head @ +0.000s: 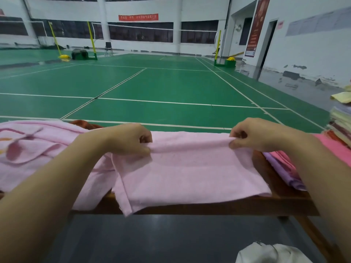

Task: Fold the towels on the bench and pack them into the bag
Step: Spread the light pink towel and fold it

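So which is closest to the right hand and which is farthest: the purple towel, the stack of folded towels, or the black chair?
From the right hand in the head view:
1. Purple towel, on the bench just below that hand.
2. Stack of folded towels, at the right edge.
3. Black chair, far across the court, on the left.

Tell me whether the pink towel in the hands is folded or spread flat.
Partly folded: the pink towel lies doubled on the bench, and the left hand and right hand pinch its far fold.

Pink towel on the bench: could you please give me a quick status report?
Both hands, left and right, pinching the pink towel along its far fold. Towel half folded on the bench. Unfolded patterned towel crowding the left side.
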A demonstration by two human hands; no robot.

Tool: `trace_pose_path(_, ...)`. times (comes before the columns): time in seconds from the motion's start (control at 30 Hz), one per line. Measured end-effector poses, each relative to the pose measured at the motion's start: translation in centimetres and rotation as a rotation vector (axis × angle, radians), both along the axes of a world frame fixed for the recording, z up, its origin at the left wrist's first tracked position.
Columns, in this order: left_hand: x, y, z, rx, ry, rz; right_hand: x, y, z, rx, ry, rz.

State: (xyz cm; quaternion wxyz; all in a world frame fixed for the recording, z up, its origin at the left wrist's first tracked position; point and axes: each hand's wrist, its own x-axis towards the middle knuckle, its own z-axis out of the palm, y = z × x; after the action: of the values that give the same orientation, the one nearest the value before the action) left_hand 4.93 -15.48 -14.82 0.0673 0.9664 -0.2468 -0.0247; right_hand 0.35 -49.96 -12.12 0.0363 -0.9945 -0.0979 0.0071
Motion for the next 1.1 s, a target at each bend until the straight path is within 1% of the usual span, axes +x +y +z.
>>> trace_pose_path(0.07,0.1,0.2,0.7,-0.036,-0.055,0.012,-0.1,-0.1,0.4,0.035,-0.054,-0.02)
trace_pose_path(0.1,0.2,0.3,0.9,-0.041,-0.076,0.023,-0.1,-0.1,0.4,0.088,-0.057,-0.031)
trace_pose_path(0.17,0.3,0.4,1.4,-0.052,-0.123,0.042,-0.3,-0.1,0.3,0.27,-0.013,-0.048)
trace_pose_path(0.23,0.3,0.2,1.8,-0.108,-0.155,0.073,-0.4,-0.2,0.2,0.494,0.043,-0.076)
trace_pose_path(0.27,0.2,0.1,1.9,-0.183,-0.13,0.095,-0.3,-0.4,0.1,0.602,0.061,-0.091)
trace_pose_path(0.37,0.0,0.2,1.9,-0.479,0.042,0.138,-0.2,-1.0,0.1,0.853,0.092,-0.128)
trace_pose_path(0.43,0.1,0.6,1.7,-0.61,0.14,0.166,-0.2,-1.1,0.1,0.963,0.096,-0.132)
trace_pose_path(0.47,0.1,0.7,1.7,-0.667,0.181,0.179,-0.2,-1.1,0.1,0.985,0.093,-0.122)
trace_pose_path(0.5,0.3,0.7,1.6,-0.705,0.198,0.187,-0.1,-1.0,0.0,0.984,0.082,-0.109)
trace_pose_path(0.53,0.4,0.7,1.6,-0.699,0.165,0.183,0.0,-1.0,-0.1,0.961,0.054,-0.097)
trace_pose_path(0.63,0.9,0.3,1.8,-0.535,-0.07,0.14,0.5,-0.9,-0.4,0.795,-0.121,-0.095)
trace_pose_path(0.67,1.0,0.1,1.9,-0.525,-0.136,0.128,0.5,-0.8,-0.4,0.757,-0.188,-0.098)
trace_pose_path(0.77,1.5,0.1,2.4,-0.626,-0.289,0.068,0.6,-0.4,-0.1,0.741,-0.407,-0.056)
trace_pose_path(0.8,1.5,0.1,2.6,-0.655,-0.327,0.038,0.6,-0.3,0.1,0.763,-0.448,-0.034)
trace_pose_path(0.87,1.6,0.3,3.1,-0.653,-0.366,-0.004,0.5,-0.3,0.4,0.753,-0.47,-0.003)
trace_pose_path(0.93,1.3,0.6,3.8,-0.572,-0.329,-0.008,0.0,-0.7,1.1,0.632,-0.387,-0.005)
trace_pose_path(1.0,0.8,1.0,4.2,-0.387,-0.197,-0.014,-0.8,-1.3,2.0,0.408,-0.18,0.01)
trace_pose_path(1.03,0.5,1.3,4.2,-0.276,-0.081,-0.027,-1.1,-1.5,2.1,0.321,-0.038,0.027)
trace_pose_path(1.1,0.0,1.6,3.7,-0.139,0.223,-0.051,-1.7,-1.5,1.8,0.273,0.268,0.046)
